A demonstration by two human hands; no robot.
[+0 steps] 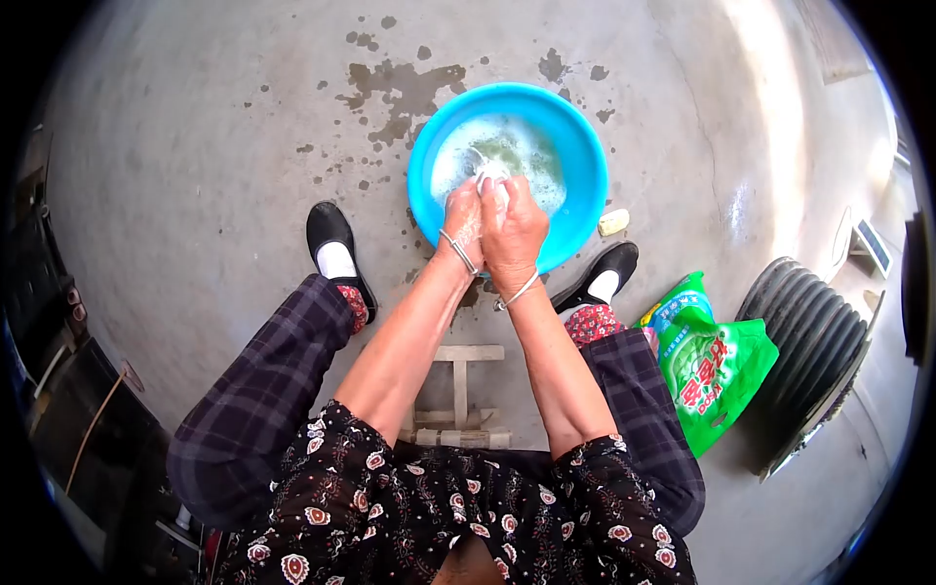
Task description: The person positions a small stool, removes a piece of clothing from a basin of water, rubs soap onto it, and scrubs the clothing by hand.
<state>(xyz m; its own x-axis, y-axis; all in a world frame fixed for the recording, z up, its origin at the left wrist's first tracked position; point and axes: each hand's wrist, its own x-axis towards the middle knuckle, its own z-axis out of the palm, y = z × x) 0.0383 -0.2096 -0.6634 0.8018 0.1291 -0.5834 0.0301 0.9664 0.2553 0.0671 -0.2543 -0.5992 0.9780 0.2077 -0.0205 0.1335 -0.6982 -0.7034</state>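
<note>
Both of my hands meet over the near half of a round blue basin [592, 180] that stands on the floor. Cloudy, sudsy water [519, 146] fills its bottom. My left hand [464, 216] and my right hand [514, 226] are closed together around a bunched white cloth [492, 172], its upper part showing above the fingers. Suds cling to the left hand. Each wrist wears a bracelet. How much of the cloth lies inside the fingers is hidden.
A pale yellow bar of soap [613, 222] lies right of the basin. Farther right are a green plastic bag [697, 366] with printing and a black ribbed coil [804, 327]. Water has splashed the concrete floor [405, 88]. A wooden stool part [460, 385] shows between my legs.
</note>
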